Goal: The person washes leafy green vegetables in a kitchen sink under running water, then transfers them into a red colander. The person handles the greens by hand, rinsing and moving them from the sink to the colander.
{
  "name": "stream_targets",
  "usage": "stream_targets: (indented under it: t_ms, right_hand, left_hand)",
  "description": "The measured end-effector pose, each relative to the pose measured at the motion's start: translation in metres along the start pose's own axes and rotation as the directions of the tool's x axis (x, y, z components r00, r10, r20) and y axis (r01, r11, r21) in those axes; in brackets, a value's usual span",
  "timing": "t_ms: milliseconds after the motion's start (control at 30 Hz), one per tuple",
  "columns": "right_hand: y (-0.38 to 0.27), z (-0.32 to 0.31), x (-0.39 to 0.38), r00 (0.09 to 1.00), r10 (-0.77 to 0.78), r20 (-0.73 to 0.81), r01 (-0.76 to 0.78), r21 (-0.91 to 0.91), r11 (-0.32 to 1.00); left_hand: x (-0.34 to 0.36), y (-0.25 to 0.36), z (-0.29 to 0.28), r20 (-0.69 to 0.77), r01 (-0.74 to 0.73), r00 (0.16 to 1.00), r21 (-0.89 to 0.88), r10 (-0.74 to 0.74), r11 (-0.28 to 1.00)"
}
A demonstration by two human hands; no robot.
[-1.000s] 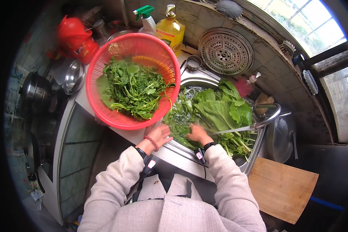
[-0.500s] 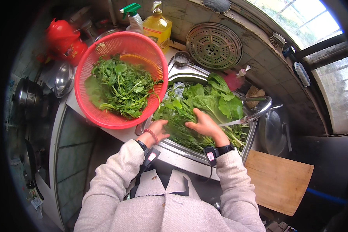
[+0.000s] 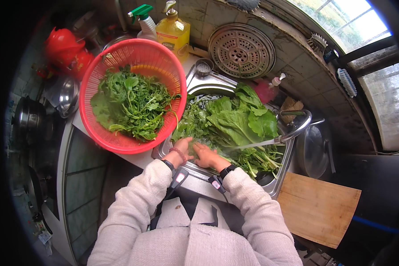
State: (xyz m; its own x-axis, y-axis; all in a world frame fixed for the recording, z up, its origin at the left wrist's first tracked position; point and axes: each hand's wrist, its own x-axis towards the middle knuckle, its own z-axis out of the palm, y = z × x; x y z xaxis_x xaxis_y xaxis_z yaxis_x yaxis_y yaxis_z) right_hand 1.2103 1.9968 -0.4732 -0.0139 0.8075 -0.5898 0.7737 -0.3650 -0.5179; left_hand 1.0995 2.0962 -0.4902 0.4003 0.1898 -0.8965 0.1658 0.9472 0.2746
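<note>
My left hand and my right hand are close together in the near left part of the steel sink, among leafy greens under water. Both look open, thumbs apart from the fingers, with fingertips partly hidden by water and leaves. A curved faucet pours a stream across the greens from the right. Beside the sink, at the upper left, a red plastic colander holds a heap of cut greens.
A wooden board lies at the lower right, beside a metal lid. Behind are a yellow pump bottle, spray bottle, steamer plate and pink bottle. Pots and red containers stand left.
My right hand rose over the greens half a second ago and has since moved down and left, next to my left hand. My left hand has shifted only slightly.
</note>
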Motion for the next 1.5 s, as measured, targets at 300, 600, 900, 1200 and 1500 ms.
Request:
stream_targets:
  t_ms: [300, 600, 900, 1200, 1500]
  right_hand:
    - [0.03, -0.046, 0.121, 0.653, 0.241, -0.718, 0.131, 0.42, 0.898]
    - [0.011, -0.056, 0.192, 0.852, 0.495, -0.172, 0.205, 0.979, -0.013]
    - [-0.017, -0.068, 0.096, 0.878, 0.427, -0.216, 0.277, 0.957, -0.085]
    - [-0.006, 0.003, -0.064, 0.836, 0.353, -0.419, 0.514, 0.823, -0.242]
    - [0.051, 0.025, -0.149, 0.824, 0.325, -0.465, -0.169, 0.346, 0.923]
  left_hand:
    - [-0.012, -0.009, -0.008, 0.004, -0.042, 0.999, -0.035, 0.042, 0.998]
    - [-0.064, -0.018, -0.043, 0.137, -0.031, 0.989, -0.152, 0.052, 0.988]
    - [-0.056, -0.014, -0.05, 0.153, -0.013, 0.988, -0.123, 0.032, 0.992]
    - [-0.04, -0.005, -0.028, 0.199, 0.062, 0.978, 0.037, -0.068, 0.997]
    - [-0.036, -0.005, -0.02, 0.175, 0.061, 0.982, 0.06, -0.071, 0.996]
